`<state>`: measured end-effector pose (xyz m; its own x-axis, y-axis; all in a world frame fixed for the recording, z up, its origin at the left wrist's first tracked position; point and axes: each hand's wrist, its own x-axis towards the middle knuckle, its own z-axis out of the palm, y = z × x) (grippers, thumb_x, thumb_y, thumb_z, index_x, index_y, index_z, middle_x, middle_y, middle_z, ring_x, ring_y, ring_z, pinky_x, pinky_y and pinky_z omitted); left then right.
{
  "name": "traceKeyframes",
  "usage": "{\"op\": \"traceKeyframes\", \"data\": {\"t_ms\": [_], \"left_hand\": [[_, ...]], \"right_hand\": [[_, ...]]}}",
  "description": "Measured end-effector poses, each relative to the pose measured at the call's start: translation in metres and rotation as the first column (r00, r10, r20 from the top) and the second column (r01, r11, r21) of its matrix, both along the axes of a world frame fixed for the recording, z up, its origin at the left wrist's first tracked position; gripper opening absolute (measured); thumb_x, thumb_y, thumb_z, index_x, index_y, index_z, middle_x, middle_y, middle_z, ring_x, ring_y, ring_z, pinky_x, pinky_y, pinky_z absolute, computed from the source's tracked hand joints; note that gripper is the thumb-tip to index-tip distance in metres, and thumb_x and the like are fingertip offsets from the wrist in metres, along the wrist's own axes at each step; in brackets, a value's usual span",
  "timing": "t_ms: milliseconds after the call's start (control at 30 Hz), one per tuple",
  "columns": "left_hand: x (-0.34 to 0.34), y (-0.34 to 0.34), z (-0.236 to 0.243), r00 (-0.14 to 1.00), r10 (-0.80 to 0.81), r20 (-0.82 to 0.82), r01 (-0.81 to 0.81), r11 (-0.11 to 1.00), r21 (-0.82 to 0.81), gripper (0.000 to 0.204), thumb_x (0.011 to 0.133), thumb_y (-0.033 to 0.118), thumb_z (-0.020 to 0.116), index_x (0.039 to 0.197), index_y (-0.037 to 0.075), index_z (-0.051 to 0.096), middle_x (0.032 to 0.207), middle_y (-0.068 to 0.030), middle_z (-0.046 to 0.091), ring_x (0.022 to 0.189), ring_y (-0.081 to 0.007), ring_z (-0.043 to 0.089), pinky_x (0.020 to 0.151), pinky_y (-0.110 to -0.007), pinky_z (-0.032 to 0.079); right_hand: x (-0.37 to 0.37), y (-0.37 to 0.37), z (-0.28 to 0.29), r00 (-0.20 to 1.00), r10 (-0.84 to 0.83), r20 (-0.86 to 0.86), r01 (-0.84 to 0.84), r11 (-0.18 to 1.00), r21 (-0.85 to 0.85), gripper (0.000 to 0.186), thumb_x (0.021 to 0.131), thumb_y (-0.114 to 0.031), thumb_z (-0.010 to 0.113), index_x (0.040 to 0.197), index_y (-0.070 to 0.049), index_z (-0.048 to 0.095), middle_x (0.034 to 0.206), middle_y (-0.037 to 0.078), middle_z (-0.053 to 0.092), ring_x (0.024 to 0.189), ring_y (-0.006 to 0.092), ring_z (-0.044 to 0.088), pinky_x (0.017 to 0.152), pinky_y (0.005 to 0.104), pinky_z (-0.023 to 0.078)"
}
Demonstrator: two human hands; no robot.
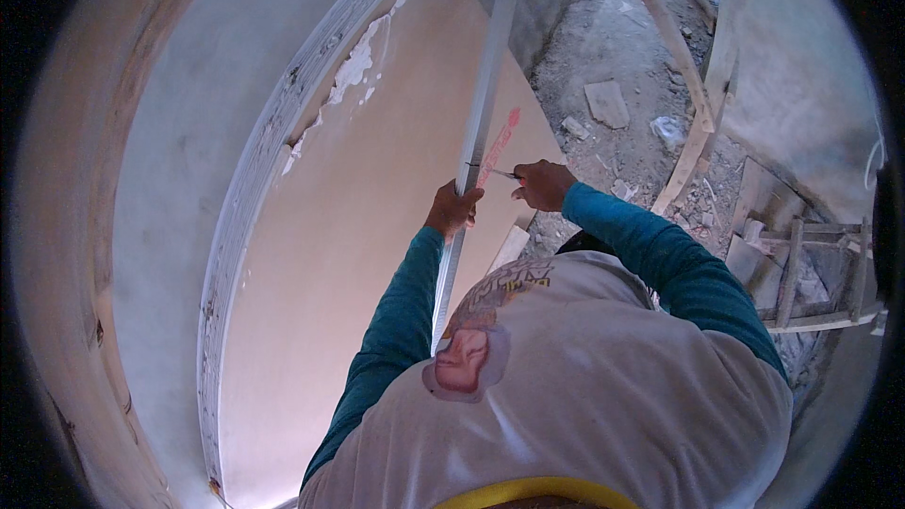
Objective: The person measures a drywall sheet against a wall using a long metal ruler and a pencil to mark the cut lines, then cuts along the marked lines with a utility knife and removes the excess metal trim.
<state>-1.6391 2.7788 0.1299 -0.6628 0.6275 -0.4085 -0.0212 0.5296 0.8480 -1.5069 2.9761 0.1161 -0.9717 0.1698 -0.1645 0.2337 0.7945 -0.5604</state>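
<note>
My left hand (452,208) is wrapped round a long grey metal channel (488,75), held upright in front of a stack of tan boards. From the right, my right hand (544,185) reaches in at about the same height, its fingers pinching a thin, dark, pen-like tool (506,174). The tool's tip points at the channel, a little above my left hand; I cannot tell whether it touches. A short dark line crosses the channel's face there. Red writing (500,146) shows on the front board (377,198) just behind.
The stacked boards have a torn white edge (353,71) and lean by a grey wall (189,132). On the right, rubble and a broken slab (606,104) litter the floor. Wooden poles (721,38) slant above it, and a wooden frame (815,320) stands at the far right.
</note>
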Motion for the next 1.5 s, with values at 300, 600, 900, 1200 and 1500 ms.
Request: {"op": "traceKeyframes", "data": {"t_ms": [300, 600, 900, 1200, 1500], "left_hand": [[-0.007, 0.001, -0.002, 0.993, 0.008, 0.119, -0.006, 1.000, -0.016, 0.033, 0.088, 0.032, 0.072, 0.091, 0.002, 0.059, 0.067, -0.0054, 0.057, 0.055, -0.0160, 0.056, 0.050, -0.033, 0.049], [-0.017, -0.013, 0.012, 0.999, -0.009, 0.054, 0.002, 0.991, 0.135, 0.042, 0.084, 0.040, 0.077, 0.091, 0.001, 0.063, 0.072, -0.0058, 0.060, 0.060, -0.0146, 0.058, 0.056, -0.030, 0.050], [-0.011, -0.010, 0.012, 0.998, -0.048, 0.031, 0.048, 0.999, 0.026, 0.027, 0.079, 0.023, 0.079, 0.083, 0.004, 0.060, 0.066, -0.0023, 0.054, 0.055, -0.0142, 0.053, 0.049, -0.031, 0.046], [-0.014, -0.006, 0.003, 0.980, -0.045, 0.194, 0.036, 0.998, 0.050, 0.022, 0.076, 0.015, 0.078, 0.081, 0.006, 0.059, 0.066, -0.0029, 0.054, 0.054, -0.0150, 0.054, 0.048, -0.031, 0.045], [-0.014, -0.003, 0.002, 0.979, -0.020, 0.204, 0.005, 0.997, 0.072, 0.022, 0.076, 0.013, 0.078, 0.081, 0.006, 0.058, 0.065, -0.0026, 0.053, 0.054, -0.0149, 0.054, 0.047, -0.030, 0.045]], "right_hand": [[0.005, 0.010, -0.004, 0.998, 0.040, -0.039, -0.040, 0.999, 0.025, 0.042, 0.086, -0.038, 0.069, 0.108, -0.003, 0.064, 0.099, 0.020, 0.069, 0.097, 0.0413, 0.066, 0.084, 0.0518, 0.053], [0.017, 0.017, 0.007, 0.999, 0.020, 0.034, -0.017, 0.997, -0.079, 0.040, 0.092, -0.037, 0.060, 0.106, 0.000, 0.062, 0.102, 0.022, 0.067, 0.098, 0.0409, 0.065, 0.084, 0.0526, 0.052], [-0.003, 0.003, 0.008, 0.998, 0.051, -0.024, -0.052, 0.998, -0.029, 0.032, 0.092, -0.033, 0.062, 0.108, -0.006, 0.064, 0.098, 0.019, 0.070, 0.094, 0.0395, 0.068, 0.081, 0.0512, 0.053], [-0.007, 0.002, -0.005, 0.997, 0.056, -0.061, -0.056, 0.998, 0.005, 0.029, 0.090, -0.033, 0.065, 0.106, -0.008, 0.064, 0.093, 0.017, 0.071, 0.089, 0.0396, 0.069, 0.076, 0.0506, 0.055], [-0.010, 0.008, -0.003, 0.996, 0.088, -0.014, -0.088, 0.996, -0.028, 0.028, 0.093, -0.031, 0.060, 0.111, -0.009, 0.063, 0.099, 0.018, 0.070, 0.095, 0.0397, 0.068, 0.078, 0.0532, 0.054]]}}
